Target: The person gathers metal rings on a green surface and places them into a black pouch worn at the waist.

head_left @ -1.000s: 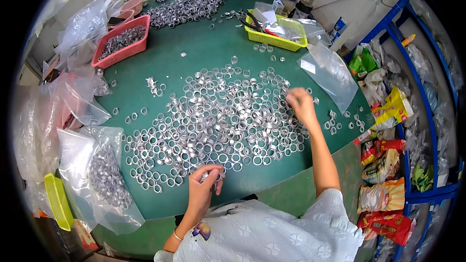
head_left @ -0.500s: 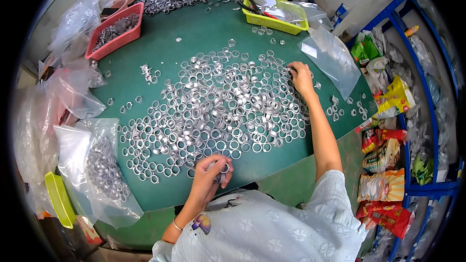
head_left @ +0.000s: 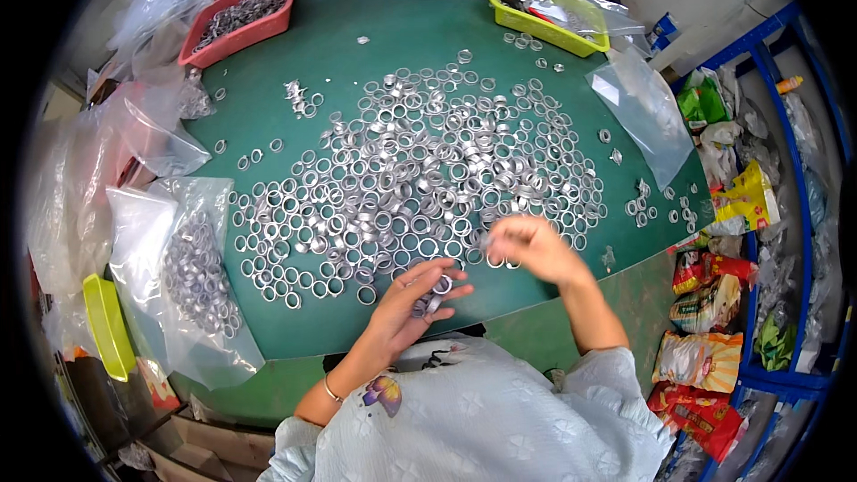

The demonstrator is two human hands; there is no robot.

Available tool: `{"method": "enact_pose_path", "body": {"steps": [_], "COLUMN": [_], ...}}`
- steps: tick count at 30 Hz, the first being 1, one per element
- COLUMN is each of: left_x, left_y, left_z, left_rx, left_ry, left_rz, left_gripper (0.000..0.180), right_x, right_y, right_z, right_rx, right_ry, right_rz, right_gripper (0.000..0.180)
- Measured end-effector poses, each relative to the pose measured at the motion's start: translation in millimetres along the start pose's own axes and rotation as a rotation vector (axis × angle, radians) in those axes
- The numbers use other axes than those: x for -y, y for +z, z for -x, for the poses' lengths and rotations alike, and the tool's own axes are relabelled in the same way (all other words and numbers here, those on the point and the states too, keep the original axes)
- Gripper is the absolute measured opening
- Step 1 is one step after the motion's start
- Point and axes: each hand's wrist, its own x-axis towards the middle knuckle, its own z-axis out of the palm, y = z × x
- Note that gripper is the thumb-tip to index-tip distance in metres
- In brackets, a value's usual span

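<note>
Small silver-grey metal rings [head_left: 420, 245] lie in a broad, loose heap on the green tabletop [head_left: 295, 116]. Close to the table's front edge, my left hand [head_left: 411, 303] is cupped with its palm turned up, and several metal rings [head_left: 432, 296] rest in its curled fingers. My right hand [head_left: 540, 250] is over the front right part of the heap, its thumb and fingers drawn together. A blurred grey ring [head_left: 486, 242] shows at those fingertips; motion smears its outline.
A clear bag of rings [head_left: 198, 272] lies at the left. Farther back stand a red basket [head_left: 290, 13] of small metal parts and a yellow-green basket [head_left: 544, 29] with tools and bags. Blue shelving [head_left: 777, 384] with colourful packets runs along the right.
My right hand has come from the heap's far right edge toward my left hand. My left hand's fingers have spread a little around its rings. The view has shifted slightly.
</note>
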Motion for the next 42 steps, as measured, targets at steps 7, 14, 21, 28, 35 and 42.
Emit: {"method": "enact_pose_path", "body": {"steps": [7,14,21,28,35,42], "left_x": [8,18,20,31,22,26], "left_y": [-14,-16,-33,-45,-35,-35], "left_z": [-4,-4,-3,-4,0,-3], "left_rx": [0.133,0.49,0.516,0.523,0.459,0.353], "left_ry": [-0.069,-0.116,-0.109,-0.057,-0.058,-0.007], "left_rz": [-0.094,0.34,0.316,0.367,0.28,0.171], "left_gripper": [0.044,0.044,0.046,0.033,0.024,0.025], "right_x": [-22,-22,-35,-10,-25,-25], "right_y": [23,12,-30,-14,36,41], "right_z": [-15,-69,-54,-77,-125,-131], "right_rx": [-0.221,-0.039,-0.281,-0.67,-0.362,-0.466], "right_ry": [-0.451,-0.673,-0.68,-0.696,-0.65,-0.76], "right_rz": [0.484,1.256,1.33,1.163,1.31,1.278], "right_gripper": [0.011,0.039,0.019,0.015,0.019,0.018]}}
